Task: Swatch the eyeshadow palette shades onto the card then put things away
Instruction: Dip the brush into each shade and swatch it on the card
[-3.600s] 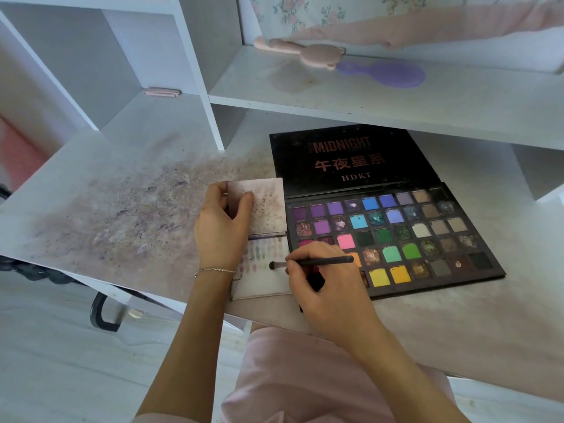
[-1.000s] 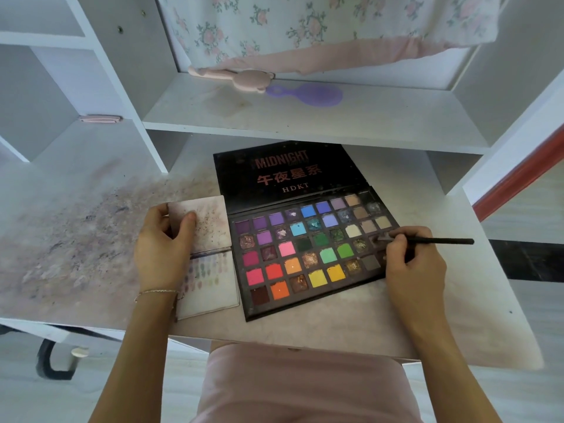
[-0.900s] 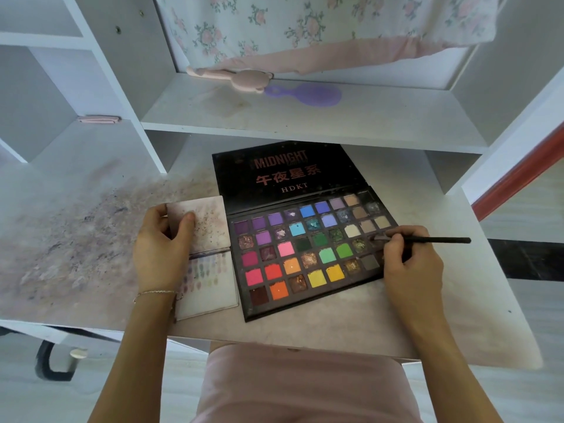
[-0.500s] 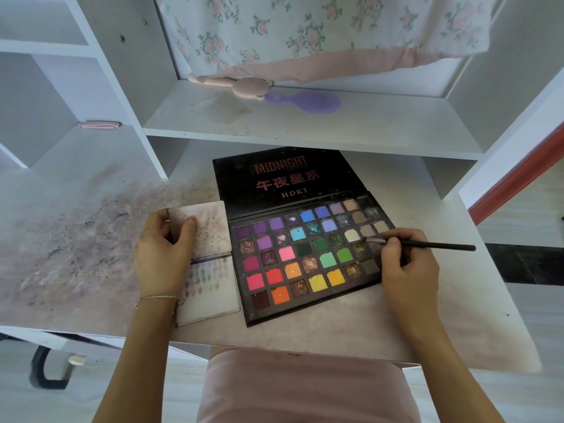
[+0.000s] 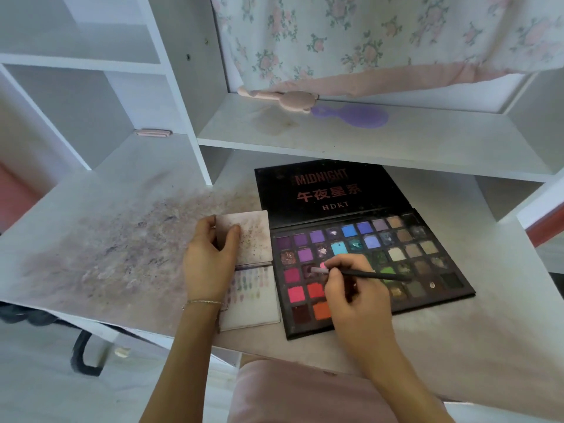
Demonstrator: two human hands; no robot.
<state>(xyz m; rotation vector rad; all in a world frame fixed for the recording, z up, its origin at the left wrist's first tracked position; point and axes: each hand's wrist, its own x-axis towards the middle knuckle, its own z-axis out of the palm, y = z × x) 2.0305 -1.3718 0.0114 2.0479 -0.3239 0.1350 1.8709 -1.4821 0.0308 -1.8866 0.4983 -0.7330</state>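
the right hand [image 5: 355,296] is pinching a thin black brush [image 5: 370,274], its pale tip lying over the pink pans of the open palette [image 5: 366,261], whose matte and glittery colour squares are sitting in a black tray near the desk's [image 5: 457,346] front edge. the left hand [image 5: 210,264] is gripping the smudged card [image 5: 253,270], thumb on top, just beside the palette's left edge.

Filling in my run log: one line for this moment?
right hand: holds brush, tip over palette left pans | left hand: holds card | stage: swatching
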